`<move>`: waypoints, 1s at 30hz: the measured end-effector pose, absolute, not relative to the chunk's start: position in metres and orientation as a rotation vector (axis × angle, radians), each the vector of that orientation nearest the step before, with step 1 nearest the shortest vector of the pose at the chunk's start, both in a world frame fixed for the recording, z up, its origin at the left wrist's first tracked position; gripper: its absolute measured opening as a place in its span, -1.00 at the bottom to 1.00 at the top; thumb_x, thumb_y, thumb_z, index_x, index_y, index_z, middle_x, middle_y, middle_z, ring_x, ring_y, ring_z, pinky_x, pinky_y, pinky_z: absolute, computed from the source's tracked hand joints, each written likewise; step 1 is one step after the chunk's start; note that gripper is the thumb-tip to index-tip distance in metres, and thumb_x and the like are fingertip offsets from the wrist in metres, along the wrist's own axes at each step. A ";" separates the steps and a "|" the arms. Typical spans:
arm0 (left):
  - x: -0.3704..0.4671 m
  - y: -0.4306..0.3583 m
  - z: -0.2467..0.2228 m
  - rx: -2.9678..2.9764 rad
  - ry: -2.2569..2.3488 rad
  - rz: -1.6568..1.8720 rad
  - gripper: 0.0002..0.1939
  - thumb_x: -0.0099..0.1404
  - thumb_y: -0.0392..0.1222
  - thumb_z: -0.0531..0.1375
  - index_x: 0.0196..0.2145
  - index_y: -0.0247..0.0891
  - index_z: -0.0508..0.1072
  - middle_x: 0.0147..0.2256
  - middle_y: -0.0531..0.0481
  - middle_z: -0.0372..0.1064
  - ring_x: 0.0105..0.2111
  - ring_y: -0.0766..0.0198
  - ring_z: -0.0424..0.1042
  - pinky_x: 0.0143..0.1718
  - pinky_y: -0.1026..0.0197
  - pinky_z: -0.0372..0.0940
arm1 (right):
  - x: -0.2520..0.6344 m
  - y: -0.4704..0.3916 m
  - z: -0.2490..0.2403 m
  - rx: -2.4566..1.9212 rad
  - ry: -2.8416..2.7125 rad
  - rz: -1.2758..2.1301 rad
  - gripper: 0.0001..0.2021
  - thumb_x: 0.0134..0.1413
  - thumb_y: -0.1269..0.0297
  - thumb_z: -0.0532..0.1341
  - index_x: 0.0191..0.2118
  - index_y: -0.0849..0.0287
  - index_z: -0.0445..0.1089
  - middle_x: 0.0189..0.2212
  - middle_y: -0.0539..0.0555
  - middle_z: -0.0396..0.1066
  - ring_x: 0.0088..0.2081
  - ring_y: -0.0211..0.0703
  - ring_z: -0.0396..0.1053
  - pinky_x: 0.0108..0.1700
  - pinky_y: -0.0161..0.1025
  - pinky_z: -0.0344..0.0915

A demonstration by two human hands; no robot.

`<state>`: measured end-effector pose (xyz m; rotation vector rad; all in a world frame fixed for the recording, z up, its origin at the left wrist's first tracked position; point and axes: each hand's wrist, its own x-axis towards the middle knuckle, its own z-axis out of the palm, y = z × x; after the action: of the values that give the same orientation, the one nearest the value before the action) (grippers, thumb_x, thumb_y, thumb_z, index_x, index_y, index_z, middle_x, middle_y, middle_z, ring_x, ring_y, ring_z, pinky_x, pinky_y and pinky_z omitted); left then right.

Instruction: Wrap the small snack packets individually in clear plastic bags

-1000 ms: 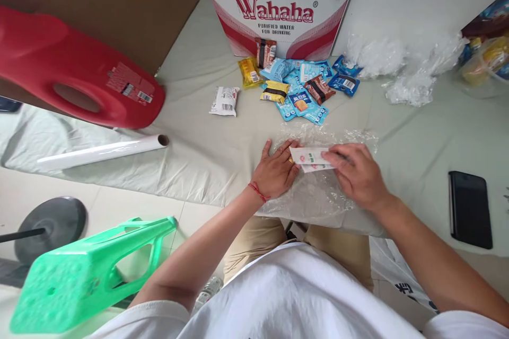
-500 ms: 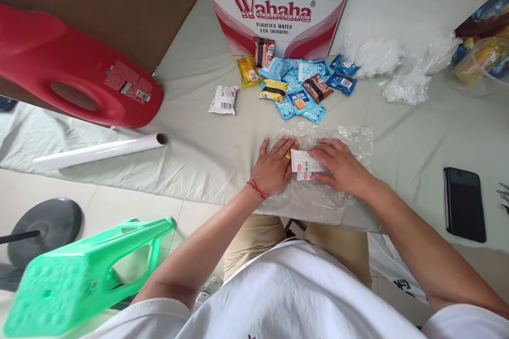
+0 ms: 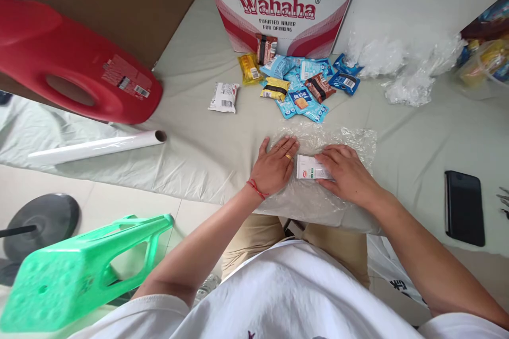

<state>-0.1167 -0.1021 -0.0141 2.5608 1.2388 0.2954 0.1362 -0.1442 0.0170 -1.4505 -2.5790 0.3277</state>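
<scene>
On the table in front of me lies a crinkled sheet of clear plastic film (image 3: 318,140). My left hand (image 3: 273,167) rests flat on its left part with the fingers stretched out. My right hand (image 3: 348,172) has its thumb and fingers around the right end of a white snack packet (image 3: 306,168) with small red and green print, which lies on the film. The packet's right end is hidden under the fingers. Whether a second packet lies beneath it I cannot tell. Behind the film is a pile of blue snack packets (image 3: 312,111) with some yellow and brown ones.
A single white packet (image 3: 224,98) lies left of the pile. Behind stands a Wahaha carton (image 3: 286,26). To the left are a red jug (image 3: 131,95) and a white roll (image 3: 99,147); to the right, crumpled clear plastic (image 3: 409,87) and a phone (image 3: 464,206). A green stool (image 3: 43,288) is at lower left.
Two staggered white packets showed earlier; now only one outline is visible, slightly farther right and away from my left hand. My right hand moved slightly right with it. My left hand stayed flat.
</scene>
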 end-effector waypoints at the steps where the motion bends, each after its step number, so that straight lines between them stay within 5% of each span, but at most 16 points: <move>1: -0.117 -0.102 -0.014 2.561 1.239 0.297 -0.43 0.55 -0.20 -0.09 0.45 -0.23 0.18 0.46 -0.17 0.07 0.48 0.04 0.06 0.48 -0.36 -0.29 | 0.137 -0.143 0.018 -1.456 -2.575 0.318 -0.49 0.21 0.16 0.31 0.25 0.15 0.38 0.12 0.30 0.44 0.24 0.29 0.25 0.28 0.25 0.18; 10: -0.117 -0.102 -0.016 2.566 1.233 0.309 -0.43 0.55 -0.19 -0.10 0.46 -0.21 0.16 0.46 -0.18 0.07 0.48 0.00 0.06 0.47 -0.40 -0.30 | 0.142 -0.138 0.035 -1.482 -2.362 0.267 -0.46 0.26 0.07 0.27 0.30 0.07 0.31 0.11 0.26 0.42 0.26 0.26 0.23 0.27 0.19 0.21; 20: -0.117 -0.102 -0.013 2.450 1.364 0.380 -0.46 0.54 -0.19 -0.08 0.40 -0.22 0.27 0.43 -0.17 0.17 0.48 -0.03 0.05 0.47 -0.40 -0.24 | 0.135 -0.142 -0.005 -1.464 -2.457 0.303 -0.47 0.31 0.09 0.24 0.32 0.13 0.28 0.16 0.29 0.34 0.23 0.24 0.24 0.37 0.30 0.06; 30: -0.130 -0.099 -0.017 2.358 1.379 0.663 -0.52 0.46 -0.20 0.01 0.27 -0.18 0.43 0.41 -0.13 0.21 0.49 0.01 0.02 0.47 -0.25 -0.11 | 0.157 -0.196 0.030 -1.278 -2.389 0.366 -0.21 0.27 -0.23 0.23 0.46 0.01 0.10 0.29 0.29 0.27 0.40 0.34 0.12 0.44 0.44 -0.08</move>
<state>-0.1295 -0.0992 -0.0168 2.3580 1.3791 0.6630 0.1566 -0.1960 0.0302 -1.2781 -2.3886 0.3656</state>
